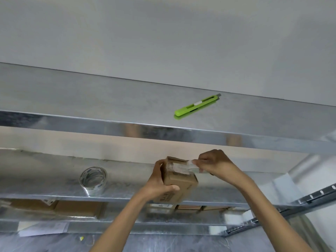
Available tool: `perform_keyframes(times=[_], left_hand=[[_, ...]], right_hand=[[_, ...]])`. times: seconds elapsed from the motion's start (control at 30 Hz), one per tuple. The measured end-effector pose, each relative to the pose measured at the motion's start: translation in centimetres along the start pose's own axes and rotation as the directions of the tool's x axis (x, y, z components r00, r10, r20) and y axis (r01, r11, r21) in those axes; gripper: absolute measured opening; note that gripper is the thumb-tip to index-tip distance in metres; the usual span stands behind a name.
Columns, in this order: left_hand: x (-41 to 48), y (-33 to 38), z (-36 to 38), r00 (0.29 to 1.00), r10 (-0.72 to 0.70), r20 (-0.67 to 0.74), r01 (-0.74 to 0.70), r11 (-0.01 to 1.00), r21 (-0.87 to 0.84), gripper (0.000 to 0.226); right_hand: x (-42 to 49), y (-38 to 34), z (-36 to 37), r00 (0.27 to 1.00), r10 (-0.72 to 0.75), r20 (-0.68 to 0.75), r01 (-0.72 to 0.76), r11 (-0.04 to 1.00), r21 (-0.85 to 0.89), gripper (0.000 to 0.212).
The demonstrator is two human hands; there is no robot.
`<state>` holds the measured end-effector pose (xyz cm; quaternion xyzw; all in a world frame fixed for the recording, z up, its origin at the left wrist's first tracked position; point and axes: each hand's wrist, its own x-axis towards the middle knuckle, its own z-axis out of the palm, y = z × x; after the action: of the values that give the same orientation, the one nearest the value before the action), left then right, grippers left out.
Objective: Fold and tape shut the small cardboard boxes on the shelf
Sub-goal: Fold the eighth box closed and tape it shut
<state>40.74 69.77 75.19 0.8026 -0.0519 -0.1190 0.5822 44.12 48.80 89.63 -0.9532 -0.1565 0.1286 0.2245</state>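
The left hand [161,180] is gripping a small cardboard box [181,180] above the middle galvanized shelf's [45,171] front edge, while the right hand [216,163] is pinching a clear tape strip [189,165] across its top. A green utility knife [197,105] is lying near the upper shelf's [72,91] back edge, below a grey wall [163,33].

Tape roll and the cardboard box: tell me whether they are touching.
Apart. The head view shows bare shelf between the tape roll, standing left, and the cardboard box gripped in the left hand.
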Motion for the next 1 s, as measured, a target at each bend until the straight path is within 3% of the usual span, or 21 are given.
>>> perform_keyframes(times=[0.07,0.1,0.33,0.43,0.5,0.57,0.6,0.63,0.7,0.73,0.93,1.0], left_hand=[[-0.3,-1.0,-0.7,1.0,-0.021,0.002,0.021,0.999,-0.034,0.098],[-0.4,-1.6,-1.0,0.999,-0.029,0.016,0.029,0.999,-0.032,0.101],[-1.3,-2.5,-2.2,0.996,-0.062,0.067,0.068,0.994,-0.08,0.105],[-1.4,-1.7,-3.0,0.99,-0.123,0.073,0.127,0.99,-0.062,0.122],[-1.1,0.1,-4.4,0.953,-0.204,0.224,0.213,0.977,-0.017,0.125],[-0.3,2.5,-5.0,0.876,-0.342,0.341,0.373,0.928,-0.028,0.11],[0.1,3.5,-4.5,0.879,-0.39,0.274,0.418,0.907,-0.049,0.103],[0.4,4.2,-3.4,0.9,-0.421,0.113,0.429,0.901,-0.062,0.093],[0.8,4.3,-0.8,0.893,-0.361,-0.267,0.368,0.929,-0.027,0.07],[0.8,4.4,0.4,0.879,-0.31,-0.363,0.326,0.945,-0.02,0.061],[1.0,2.6,-0.2,0.864,-0.272,-0.423,0.244,0.962,-0.119,0.021],[0.5,2.8,-0.1,0.847,-0.275,-0.456,0.208,0.959,-0.192,0.019]], right_hand=[[0.8,-0.1,0.0,0.995,0.023,-0.093,-0.051,0.945,-0.322,0.049],[1.1,0.2,0.4,0.994,0.024,-0.107,-0.062,0.926,-0.371,0.051],[2.7,2.1,6.4,0.983,0.172,-0.06,-0.181,0.956,-0.232,0.052],[3.1,2.2,7.1,0.974,0.228,-0.019,-0.228,0.963,-0.144,0.05],[3.2,2.5,7.2,0.967,0.254,0.03,-0.249,0.96,-0.13,0.048],[3.3,2.8,7.3,0.961,0.274,0.046,-0.269,0.958,-0.099,0.046],[3.3,2.8,7.5,0.959,0.278,0.048,-0.274,0.958,-0.081,0.046],[3.3,2.7,7.6,0.96,0.275,0.05,-0.271,0.96,-0.077,0.046],[3.2,2.3,7.7,0.966,0.255,0.046,-0.25,0.963,-0.098,0.047],[3.2,2.2,7.8,0.967,0.25,0.042,-0.245,0.964,-0.106,0.046],[3.6,2.1,8.3,0.961,0.271,0.052,-0.271,0.962,0.007,0.048],[3.8,2.2,8.3,0.959,0.274,0.069,-0.277,0.96,0.04,0.048]])
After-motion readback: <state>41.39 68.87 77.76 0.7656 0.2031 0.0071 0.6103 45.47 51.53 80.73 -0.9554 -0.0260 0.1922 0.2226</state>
